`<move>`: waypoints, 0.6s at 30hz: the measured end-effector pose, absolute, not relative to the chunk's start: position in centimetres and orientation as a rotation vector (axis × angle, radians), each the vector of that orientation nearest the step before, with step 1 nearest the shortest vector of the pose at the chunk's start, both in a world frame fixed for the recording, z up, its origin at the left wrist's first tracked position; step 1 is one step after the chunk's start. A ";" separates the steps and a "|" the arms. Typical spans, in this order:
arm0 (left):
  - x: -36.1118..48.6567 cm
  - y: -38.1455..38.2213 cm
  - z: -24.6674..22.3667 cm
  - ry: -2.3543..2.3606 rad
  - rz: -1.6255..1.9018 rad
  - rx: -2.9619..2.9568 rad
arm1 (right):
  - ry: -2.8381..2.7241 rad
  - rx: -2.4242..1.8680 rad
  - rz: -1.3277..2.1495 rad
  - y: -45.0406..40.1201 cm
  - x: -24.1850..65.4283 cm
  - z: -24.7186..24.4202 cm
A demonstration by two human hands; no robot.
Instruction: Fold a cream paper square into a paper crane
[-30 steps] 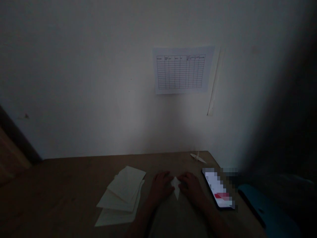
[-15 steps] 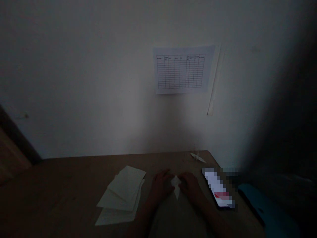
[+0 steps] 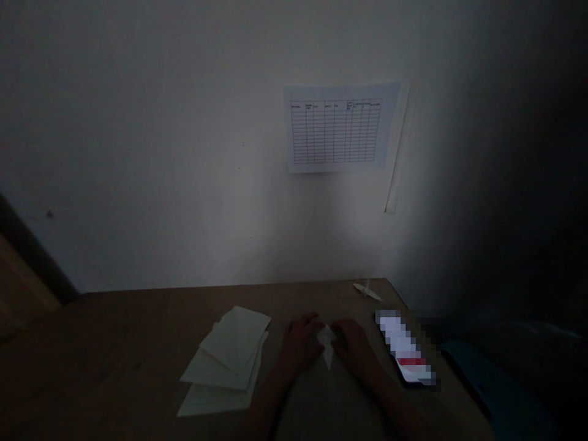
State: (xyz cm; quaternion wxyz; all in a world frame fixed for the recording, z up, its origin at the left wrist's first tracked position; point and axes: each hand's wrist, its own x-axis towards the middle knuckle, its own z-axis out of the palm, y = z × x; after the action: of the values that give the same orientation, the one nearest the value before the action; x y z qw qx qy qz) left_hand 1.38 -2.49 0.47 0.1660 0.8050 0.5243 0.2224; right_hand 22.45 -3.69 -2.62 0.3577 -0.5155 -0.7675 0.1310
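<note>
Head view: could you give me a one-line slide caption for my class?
Left hand and right hand touching a folded paper between them.

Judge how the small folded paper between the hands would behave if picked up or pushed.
The folded paper is probably very light, being so small. Its narrow kite shape suggests layered folds, so it is likely fairly stiff. Seemingly flat on the table, it should slide rather than roll.
</note>
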 end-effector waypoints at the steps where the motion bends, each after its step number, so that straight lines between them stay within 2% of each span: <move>1: 1.4 -2.6 0.5 1.493 0.633 2.289 | -1.969 -1.338 0.331 -3.7 22.4 -2.7; 12: 1.4 -2.2 -0.6 1.478 0.625 2.283 | -2.092 -1.321 0.285 -3.9 22.3 -2.2; 18: 1.6 -2.6 0.3 1.459 0.615 2.293 | -2.100 -1.340 0.286 -3.9 22.2 -2.2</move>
State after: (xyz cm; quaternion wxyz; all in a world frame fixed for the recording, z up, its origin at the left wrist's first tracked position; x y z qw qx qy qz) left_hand 1.63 -2.64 0.28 0.1766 0.8099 0.5154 0.2174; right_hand 22.17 -3.86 -2.23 0.3115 -0.5078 -0.7958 0.1082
